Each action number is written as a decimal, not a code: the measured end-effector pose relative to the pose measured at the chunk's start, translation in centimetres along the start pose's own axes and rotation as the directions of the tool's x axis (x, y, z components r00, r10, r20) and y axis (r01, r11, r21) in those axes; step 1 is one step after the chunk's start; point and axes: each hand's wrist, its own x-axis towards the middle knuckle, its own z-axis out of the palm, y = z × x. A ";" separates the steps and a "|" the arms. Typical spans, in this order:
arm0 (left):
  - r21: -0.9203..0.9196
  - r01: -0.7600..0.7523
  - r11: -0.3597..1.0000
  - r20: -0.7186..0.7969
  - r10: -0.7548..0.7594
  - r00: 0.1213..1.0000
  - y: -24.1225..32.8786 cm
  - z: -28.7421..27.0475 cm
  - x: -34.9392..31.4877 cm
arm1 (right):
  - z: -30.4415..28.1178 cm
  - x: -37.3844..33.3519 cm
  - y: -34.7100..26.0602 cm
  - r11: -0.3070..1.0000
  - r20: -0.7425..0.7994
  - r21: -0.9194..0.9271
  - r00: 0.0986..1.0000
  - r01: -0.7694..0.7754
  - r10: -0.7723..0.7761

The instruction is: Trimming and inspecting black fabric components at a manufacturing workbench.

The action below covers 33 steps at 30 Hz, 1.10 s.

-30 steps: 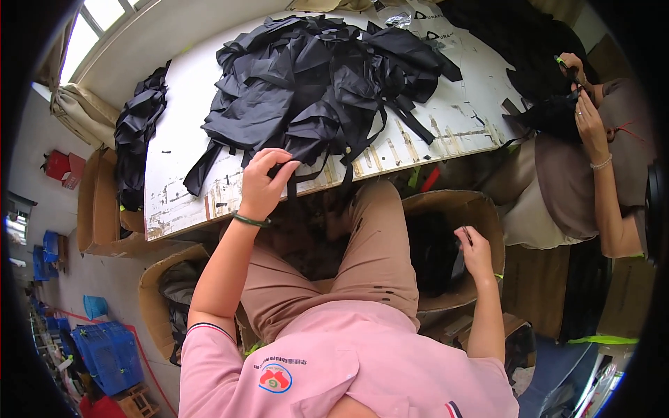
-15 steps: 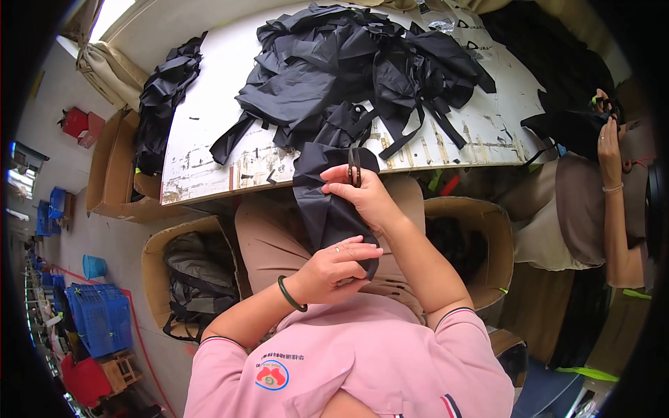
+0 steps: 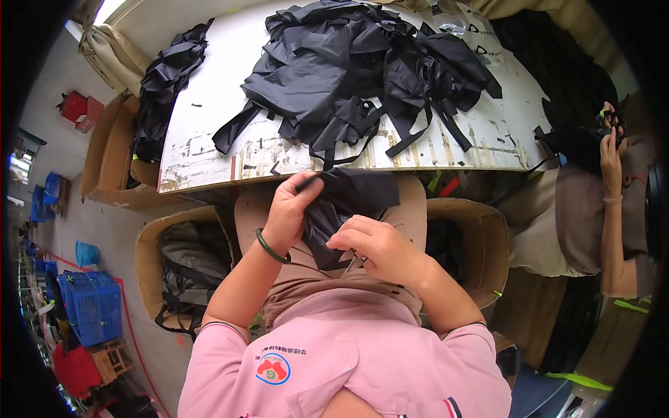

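Observation:
A piece of black fabric [image 3: 348, 198] hangs over my lap, just off the table's front edge. My left hand [image 3: 293, 209] is closed on its upper left edge, thumb on top, a folded strip sticking out of the grip. My right hand [image 3: 380, 245] lies against the lower right part of the cloth with its fingers curled. Small scissors [image 3: 354, 263] sit in that hand. Their metal part shows below the fingers, pointing toward my body; the rest is mostly hidden by the palm.
A heap of black fabric pieces [image 3: 320, 76] covers much of the white worn table [image 3: 209, 157]. Cardboard boxes stand on both sides of my legs: one [image 3: 150, 240] holds a grey-black bag, the other [image 3: 488, 254] dark stuff. A co-worker's hand [image 3: 611, 157] handles black cloth at the right.
My left hand has gone from the fabric's lower end up to its upper left edge. The right hand has come down toward my body with the scissors, and the cloth has turned.

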 end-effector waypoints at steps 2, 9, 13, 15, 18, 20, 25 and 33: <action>-0.175 -0.125 0.977 -0.161 0.097 0.982 1.4 0.3 0.3 | 0.7 -1.3 0.9 0.997 -0.025 0.052 0.998 -0.051 0.052; -0.510 -0.039 0.859 -0.046 0.018 0.999 3.2 -2.3 -0.3 | 1.3 -2.2 3.4 0.926 -0.159 -0.361 0.971 0.111 -0.178; -0.385 0.031 0.922 -0.153 -0.097 0.984 4.3 0.3 -1.0 | 1.4 0.5 1.3 0.993 -0.513 -0.103 0.859 -0.061 0.000; -0.336 0.016 0.942 -0.287 -0.119 0.950 4.4 1.8 -1.2 | 1.5 2.1 1.2 0.989 -0.487 -0.133 0.873 -0.065 -0.008; -0.173 0.083 0.981 -0.114 -0.104 0.988 3.9 0.4 -1.5 | 1.0 3.6 3.3 0.971 -0.453 -0.237 0.881 0.031 -0.138; -0.213 0.120 0.970 -0.132 -0.150 0.980 2.8 0.3 -1.4 | 0.8 4.2 4.3 0.995 -0.535 0.068 0.844 0.075 -0.027; -0.366 0.423 0.829 0.164 -0.390 0.906 0.1 -0.5 -3.5 | 0.4 6.3 3.8 0.231 -0.081 0.959 0.623 -0.164 0.778; -0.165 0.336 0.927 -0.034 -0.346 0.938 -0.9 -2.0 -3.0 | 2.0 0.8 6.3 0.223 0.128 0.874 0.647 -0.432 0.752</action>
